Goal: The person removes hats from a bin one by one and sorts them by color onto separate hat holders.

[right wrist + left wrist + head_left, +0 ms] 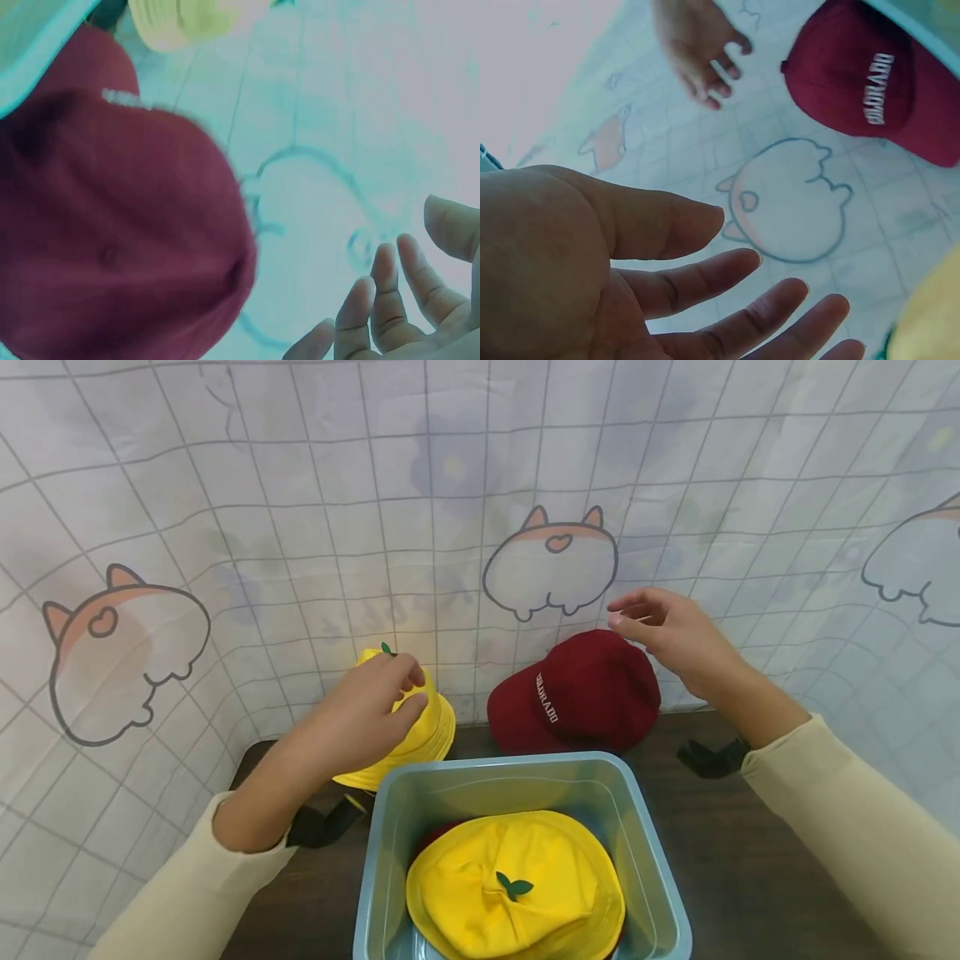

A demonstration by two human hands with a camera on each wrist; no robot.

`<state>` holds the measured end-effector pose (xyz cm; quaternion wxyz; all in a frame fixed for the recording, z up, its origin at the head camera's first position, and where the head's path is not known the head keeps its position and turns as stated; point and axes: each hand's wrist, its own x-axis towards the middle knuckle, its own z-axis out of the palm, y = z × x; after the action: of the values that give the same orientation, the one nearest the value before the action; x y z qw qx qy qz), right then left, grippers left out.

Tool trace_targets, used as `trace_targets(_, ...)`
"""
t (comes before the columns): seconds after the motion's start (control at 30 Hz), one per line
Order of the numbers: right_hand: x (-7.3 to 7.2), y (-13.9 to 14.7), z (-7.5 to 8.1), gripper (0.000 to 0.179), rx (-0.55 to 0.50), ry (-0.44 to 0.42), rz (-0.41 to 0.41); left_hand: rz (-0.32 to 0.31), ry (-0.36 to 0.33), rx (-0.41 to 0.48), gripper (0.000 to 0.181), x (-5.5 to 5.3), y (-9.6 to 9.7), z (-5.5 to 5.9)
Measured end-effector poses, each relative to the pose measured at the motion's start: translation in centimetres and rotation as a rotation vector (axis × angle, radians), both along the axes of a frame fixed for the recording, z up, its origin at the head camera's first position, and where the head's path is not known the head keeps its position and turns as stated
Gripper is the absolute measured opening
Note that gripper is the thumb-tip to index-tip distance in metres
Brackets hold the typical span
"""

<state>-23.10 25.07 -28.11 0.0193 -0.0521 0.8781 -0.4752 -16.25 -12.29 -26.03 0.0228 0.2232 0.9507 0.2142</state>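
My left hand (367,714) hovers in front of a yellow bucket hat (431,727) with a green sprout, hiding part of it. Its fingers are loosely bent and hold nothing, as the left wrist view also shows. Above the crown of a dark red baseball cap (600,693) lettered COLORADO is my right hand (671,631), apart from it, with relaxed fingers and nothing in them. Another yellow hat (517,885) with a green sprout lies in a blue-grey plastic bin (498,768). Beneath that hat, a bit of dark red material (438,833) peeks out.
The bin stands on a dark wooden table (750,835), nearest the camera. Behind the hats hangs a white grid-patterned cloth (300,568) with cartoon corgi prints. Black wrist straps or mounts (708,758) show at both wrists.
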Motion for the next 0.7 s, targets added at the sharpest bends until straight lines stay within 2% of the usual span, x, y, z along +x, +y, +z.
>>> trace_targets(0.1, 1.3, -1.5, 0.8, 0.046, 0.036, 0.016, 0.062, 0.014, 0.010, -0.002, 0.022, 1.7, -1.7, -1.2)
trace_targets(0.23, 2.8, -3.4, 1.0, 0.040, 0.107, 0.064, 0.154, 0.044, -0.029, 0.008, 0.022, 3.3, -3.3, -3.4)
trace_targets(0.37, 4.2, -5.2, 0.8, 0.035, 0.204, 0.111, 0.245, 0.067, -0.065, 0.055, 0.026, 4.3, -4.3, -5.7)
trace_targets(0.47, 5.3, -6.4, 0.3, 0.034, 0.257, 0.133, 0.323, 0.085, -0.106, 0.091, 0.036, 5.1, -4.8, -7.2)
trace_targets(0.7, 7.6, -8.8, -1.2, 0.035, 0.319, 0.161, 0.557, 0.142, -0.204, 0.165, 0.059, 6.5, -5.7, -9.9)
